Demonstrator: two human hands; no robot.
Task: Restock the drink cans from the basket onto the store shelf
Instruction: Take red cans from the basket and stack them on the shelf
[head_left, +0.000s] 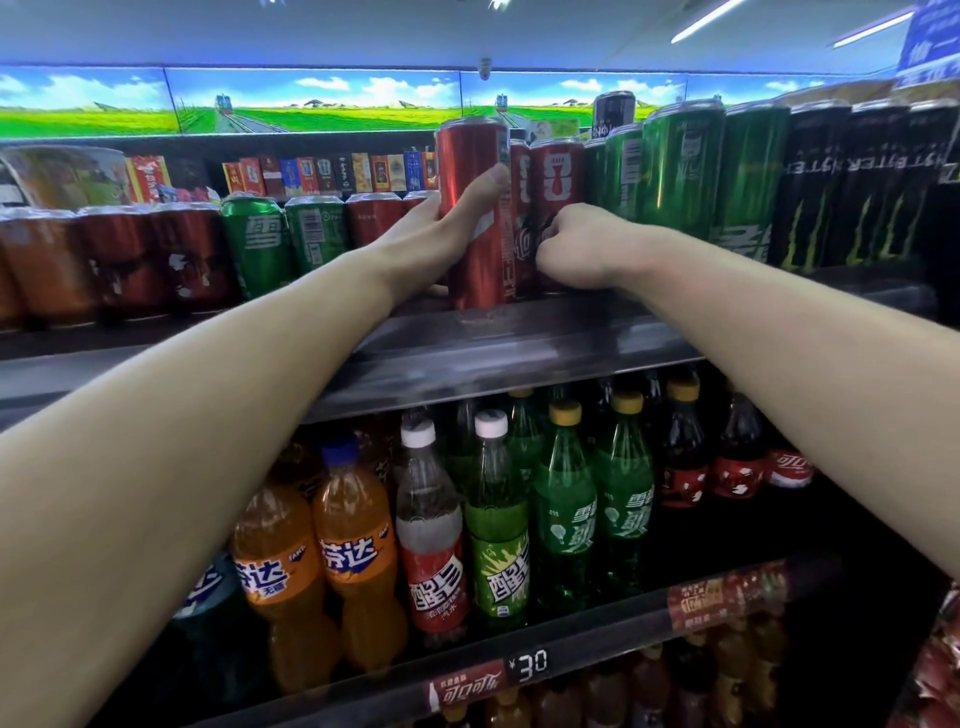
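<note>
A tall red drink can (475, 156) stands at the front edge of the upper shelf (519, 343). My left hand (441, 234) grips it from the left side, thumb across its front. Just to its right stands a second red can (558, 171) among other red cans. My right hand (576, 249) is curled against the lower part of that can; whether the fingers wrap round it is hidden. The basket is not in view.
Green cans (680, 171) and black energy cans (852, 182) fill the shelf to the right; red and green cans (260, 244) stand at the left. Bottles of orange, red and green soda (488, 519) line the shelf below, with a price strip (524, 667).
</note>
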